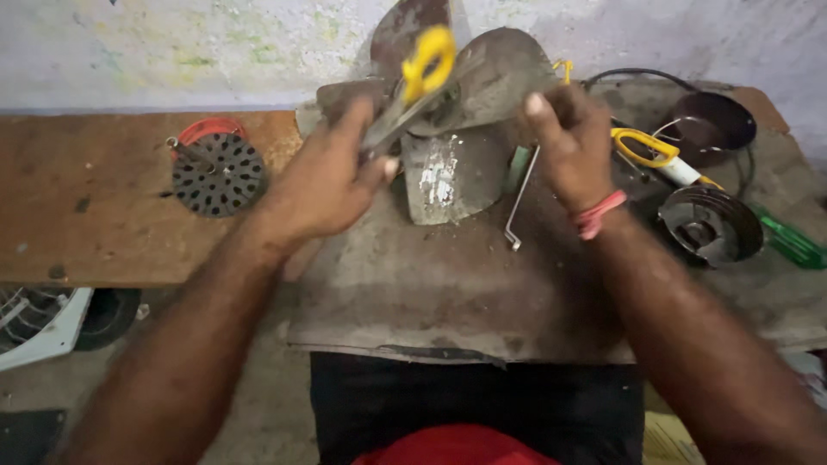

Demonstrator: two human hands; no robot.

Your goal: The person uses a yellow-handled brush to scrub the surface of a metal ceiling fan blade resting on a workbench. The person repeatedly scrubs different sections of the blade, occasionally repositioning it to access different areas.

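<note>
A: We see the left hand (323,185) closed around scissors (412,95), yellow handles up, blades pointing back down into the palm. Tool tip sits at the hub of the fan blade (448,168).

B: Right hand (568,146)? We read it as pinched on the blade's far edge, thumb up, fingers curled over the rim. Pink band (599,213) on that wrist.

A: Agreed. The fan blade sits between both hands, propped against the wall past the knuckles, lower lobe resting on the grey slab (448,293).

B: Handling: we judge it thin sheet metal, stiff but bendable at the lobes, light for its span. Dusty and dull, white paint smear on the lower lobe, so not slippery. Edges probably sharp.

A: Best hold looks like the outer rim of a lobe, as the right hand does, or the hub. Scissors: hard plastic loops, steel blades, firm grip at mid-shaft.

B: Rest, quick. Left of the left hand: round perforated black disc (217,172) with a red ring behind it, on a wooden plank (86,207). Just below the right hand's thumb side: bent metal rod (521,202). Right of the right hand: yellow-handled tool (650,153), two dark metal bowls (711,224), green screwdriver (792,243).

A: Wall's rough, pale.
</note>
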